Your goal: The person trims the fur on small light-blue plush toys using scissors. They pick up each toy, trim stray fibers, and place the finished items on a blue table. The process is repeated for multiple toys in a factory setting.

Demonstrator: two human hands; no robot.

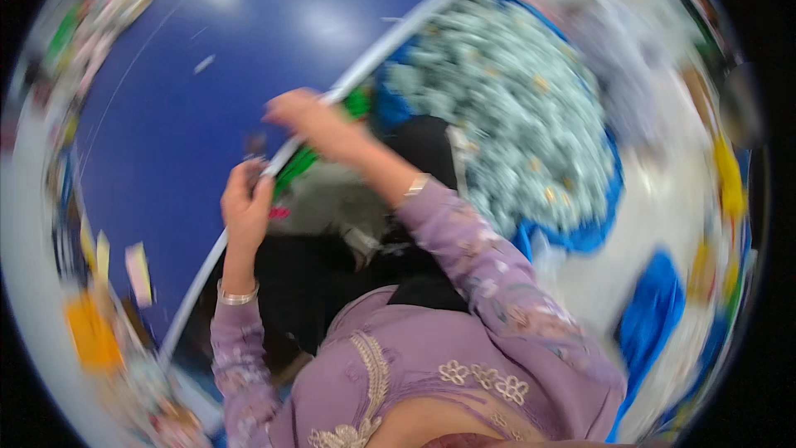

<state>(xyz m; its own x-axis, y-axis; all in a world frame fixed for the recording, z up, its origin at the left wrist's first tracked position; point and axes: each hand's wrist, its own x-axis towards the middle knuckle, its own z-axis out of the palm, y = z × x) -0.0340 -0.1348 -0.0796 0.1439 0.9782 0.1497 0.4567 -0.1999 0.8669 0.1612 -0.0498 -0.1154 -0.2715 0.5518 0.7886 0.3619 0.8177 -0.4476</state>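
Note:
At the edge of the blue table (224,66), my left hand (246,203) is closed, its thumb and fingers pinched together. A small dark object (255,147) shows at its fingertips, too blurred to name. My right hand (319,123) is above the table's pale rim, a short way to the right and farther off. Motion smears its fingers, so I cannot see whether they hold anything. Beside the table on the right lies a large heap of pale grey-green small pieces (506,99) on a blue sheet (613,191). What the pieces are is too blurred to tell.
Green items (297,168) show under the table edge near my hands. A crumpled blue bag (655,307) lies on the floor at the right. Clear plastic bags (613,75) lie beyond the heap. An orange item (91,332) and pale slips (138,274) are at the lower left.

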